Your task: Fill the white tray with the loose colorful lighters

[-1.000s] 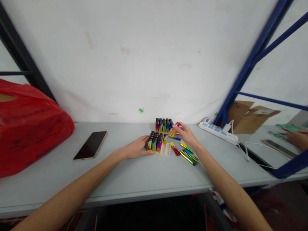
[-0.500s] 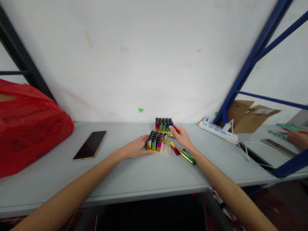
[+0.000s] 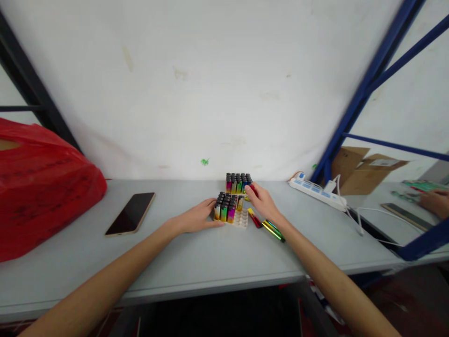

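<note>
My left hand (image 3: 196, 217) braces the left side of a white lighter tray (image 3: 242, 220), fingers behind and thumb along the front. Several shiny coloured lighters with black tops (image 3: 224, 211) stand upright in the tray, and its right part shows bare sockets. My right hand (image 3: 263, 201) is closed on a red lighter (image 3: 253, 188), just behind and right of the tray; the fingertips partly hide it. Behind stands a second block of upright lighters (image 3: 238, 183). Loose on the table, right of the tray, lie a red-yellow lighter (image 3: 254, 218) and green-gold lighters (image 3: 273, 230).
On the grey table (image 3: 196, 262), a phone (image 3: 131, 213) lies at left beside a red plastic bag (image 3: 45, 187). A white power strip (image 3: 317, 193) with cables lies at right, near a blue frame post (image 3: 351, 112) and a cardboard box (image 3: 361, 171). Another person's hand (image 3: 435, 202) shows far right.
My right hand, with the red lighter, has shifted slightly left, toward the tray. My left hand stays at the tray. The view has tilted slightly.
</note>
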The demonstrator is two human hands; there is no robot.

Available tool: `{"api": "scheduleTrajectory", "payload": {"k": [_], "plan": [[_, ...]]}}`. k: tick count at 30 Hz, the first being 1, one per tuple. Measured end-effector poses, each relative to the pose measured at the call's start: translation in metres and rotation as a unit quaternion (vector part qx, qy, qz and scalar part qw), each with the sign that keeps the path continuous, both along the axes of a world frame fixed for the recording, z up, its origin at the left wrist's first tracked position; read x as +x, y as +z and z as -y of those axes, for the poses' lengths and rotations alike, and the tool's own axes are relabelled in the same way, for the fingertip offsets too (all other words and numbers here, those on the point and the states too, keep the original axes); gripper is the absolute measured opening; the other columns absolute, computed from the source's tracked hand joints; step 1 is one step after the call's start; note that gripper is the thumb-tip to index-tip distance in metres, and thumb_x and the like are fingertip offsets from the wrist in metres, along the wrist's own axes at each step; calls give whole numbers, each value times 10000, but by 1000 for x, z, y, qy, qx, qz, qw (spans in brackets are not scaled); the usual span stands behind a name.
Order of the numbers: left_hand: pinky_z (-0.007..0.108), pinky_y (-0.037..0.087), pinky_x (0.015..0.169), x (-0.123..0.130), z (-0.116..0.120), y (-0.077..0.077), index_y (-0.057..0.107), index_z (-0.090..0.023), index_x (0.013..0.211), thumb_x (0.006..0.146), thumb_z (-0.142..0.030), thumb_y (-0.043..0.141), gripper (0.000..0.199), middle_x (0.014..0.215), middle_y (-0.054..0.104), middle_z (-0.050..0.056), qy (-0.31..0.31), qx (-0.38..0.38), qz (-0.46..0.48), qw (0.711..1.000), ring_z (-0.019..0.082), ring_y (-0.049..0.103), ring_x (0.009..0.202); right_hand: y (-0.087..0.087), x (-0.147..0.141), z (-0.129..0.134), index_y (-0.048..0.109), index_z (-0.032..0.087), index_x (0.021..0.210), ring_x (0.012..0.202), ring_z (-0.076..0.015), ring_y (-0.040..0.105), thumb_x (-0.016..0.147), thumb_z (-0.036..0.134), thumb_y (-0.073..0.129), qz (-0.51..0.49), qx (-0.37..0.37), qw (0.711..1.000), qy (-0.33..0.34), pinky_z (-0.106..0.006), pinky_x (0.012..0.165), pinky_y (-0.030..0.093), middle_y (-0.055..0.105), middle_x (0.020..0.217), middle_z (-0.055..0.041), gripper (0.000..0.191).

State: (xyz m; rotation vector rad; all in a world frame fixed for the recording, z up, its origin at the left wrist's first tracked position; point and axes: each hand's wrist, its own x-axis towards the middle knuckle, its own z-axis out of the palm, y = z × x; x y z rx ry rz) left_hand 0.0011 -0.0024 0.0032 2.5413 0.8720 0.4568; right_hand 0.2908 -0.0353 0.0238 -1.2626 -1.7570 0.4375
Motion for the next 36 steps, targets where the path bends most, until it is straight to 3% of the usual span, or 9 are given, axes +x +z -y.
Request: {"api": "scheduleTrajectory", "payload": {"k": [4, 8, 12, 18, 23, 28, 33, 36], "plan": [[506, 368, 1353, 0, 1, 1, 568, -209, 1571, 951, -724, 715, 819, 1650, 562, 167, -3, 0, 4, 1000, 400, 503, 1557, 16, 12, 6, 491, 266, 856, 729, -196, 569, 1133, 648, 352, 81, 7, 995, 65, -313, 724, 467, 602, 769, -6, 492], [478, 385, 1342, 0, 1, 0, 579, -216, 1566, 943, -766, 705, 841, 1629, 583, 155, 0, 2, 7, 1000, 398, 520, 1539, 22, 19, 8, 512, 243, 757, 742, -194, 544, 1133, 627, 407, 202, 56, 975, 79, -323, 735, 429, 598, 777, -31, 548], [502, 403, 1326, -1, -1, -2, 566, -229, 1580, 947, -752, 712, 834, 1632, 584, 150, -6, 3, 11, 1000, 397, 533, 1524, 16, 17, 6, 500, 236, 729, 610, -153, 483, 1133, 633, 427, 204, 29, 973, 100, -300, 655, 353, 576, 654, 13, 571], [500, 379, 1342, -1, -2, -4, 555, -205, 1582, 965, -740, 694, 829, 1639, 569, 165, -6, 9, 0, 1000, 390, 513, 1543, 5, 11, 2, 614, 212, 792, 668, -171, 616, 1108, 553, 581, 200, 20, 974, 109, -283, 674, 397, 742, 746, -34, 466], [493, 359, 1355, -1, 1, -2, 545, -214, 1580, 963, -749, 688, 830, 1673, 536, 163, -1, 12, -4, 1000, 383, 501, 1557, 12, 19, 4, 712, 191, 887, 690, -194, 703, 1093, 439, 645, 227, -49, 963, 133, -278, 672, 443, 814, 806, -62, 329], [501, 372, 1346, -1, 0, -2, 554, -200, 1568, 965, -724, 702, 812, 1662, 546, 174, 0, 10, -1, 1000, 389, 512, 1547, 16, 17, 5, 762, 169, 1013, 684, -192, 683, 1105, 386, 637, 286, -54, 951, 108, -279, 660, 419, 805, 817, -76, 267], [500, 380, 1343, -2, 1, -1, 546, -209, 1579, 971, -713, 708, 806, 1665, 551, 161, -6, 15, 1, 1000, 384, 526, 1534, 7, 6, 1, 735, 196, 814, 687, -178, 638, 1027, 485, 762, 316, -59, 944, 80, -284, 645, 373, 782, 792, -58, 360], [494, 357, 1358, -1, 3, 1, 532, -202, 1599, 977, -716, 697, 824, 1675, 540, 163, -5, 11, -3, 1000, 385, 509, 1551, 15, 19, 2, 684, 197, 706, 611, -154, 557, 1056, 593, 668, 275, -55, 955, 96, -292, 625, 349, 704, 669, -24, 528]]}}
